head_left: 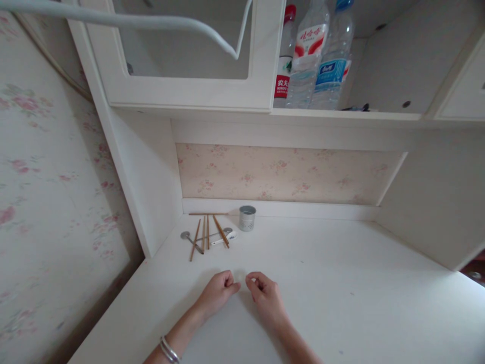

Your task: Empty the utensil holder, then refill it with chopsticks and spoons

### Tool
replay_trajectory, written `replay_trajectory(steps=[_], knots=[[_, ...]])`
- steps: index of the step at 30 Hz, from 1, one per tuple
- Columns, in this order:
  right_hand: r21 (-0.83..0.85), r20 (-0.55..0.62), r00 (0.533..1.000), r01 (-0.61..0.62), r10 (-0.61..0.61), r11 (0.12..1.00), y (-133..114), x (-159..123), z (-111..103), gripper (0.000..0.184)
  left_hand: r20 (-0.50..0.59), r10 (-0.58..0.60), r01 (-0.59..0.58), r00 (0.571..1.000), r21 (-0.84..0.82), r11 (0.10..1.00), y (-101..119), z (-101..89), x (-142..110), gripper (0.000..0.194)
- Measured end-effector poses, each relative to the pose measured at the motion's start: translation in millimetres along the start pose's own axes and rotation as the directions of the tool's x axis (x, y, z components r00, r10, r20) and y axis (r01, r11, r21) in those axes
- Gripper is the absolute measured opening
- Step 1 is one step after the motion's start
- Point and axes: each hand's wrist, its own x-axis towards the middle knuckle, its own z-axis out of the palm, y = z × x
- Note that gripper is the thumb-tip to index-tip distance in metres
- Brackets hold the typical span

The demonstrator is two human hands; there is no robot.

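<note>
Both hands rest on the white desk, side by side with a small gap between them. My left hand (219, 291) is curled closed with nothing in it, a silver bracelet on its wrist. Loosely curled too, my right hand (264, 296) shows nothing in its fingers. Beyond them lie several wooden chopsticks (208, 232), some crossing over two metal spoons (185, 235). A white spoon (224, 238) with a blue mark lies among them. Just right of this group stands a grey metal holder (247, 219), upright, with small holes around its lower part.
The white desk (333, 283) runs back to a low ledge and a floral wall panel. Above hangs a cabinet with a glass door (182, 93) and an open shelf holding several plastic bottles (308, 55). A white bent rod (151, 21) crosses the upper left.
</note>
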Motion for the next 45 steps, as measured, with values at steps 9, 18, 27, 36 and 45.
replay_trajectory(steps=[9,18,27,36,45], knots=[[0.009,0.027,1.0,0.007,-0.007,1.0,-2,-3,-1,0.03,0.015,0.018,-0.018,1.0,0.014,1.0,-5,2.2,2,0.033],[-0.001,0.044,0.999,0.009,-0.009,1.0,-4,-4,0,0.031,0.006,0.044,-0.044,0.999,0.047,0.998,-10,2.9,4,0.034],[-0.026,0.055,0.998,0.029,-0.027,0.999,-1,-4,1,0.028,0.01,0.042,-0.043,0.999,0.034,0.998,-10,3.0,5,0.034],[-0.05,0.077,0.997,0.037,-0.033,0.998,2,-5,2,0.024,0.012,0.057,-0.057,0.998,0.028,0.998,-10,3.0,3,0.031],[-0.066,0.106,0.994,0.038,-0.031,0.997,2,-4,3,0.025,0.008,0.057,-0.057,0.998,0.036,0.998,-7,2.9,3,0.031]])
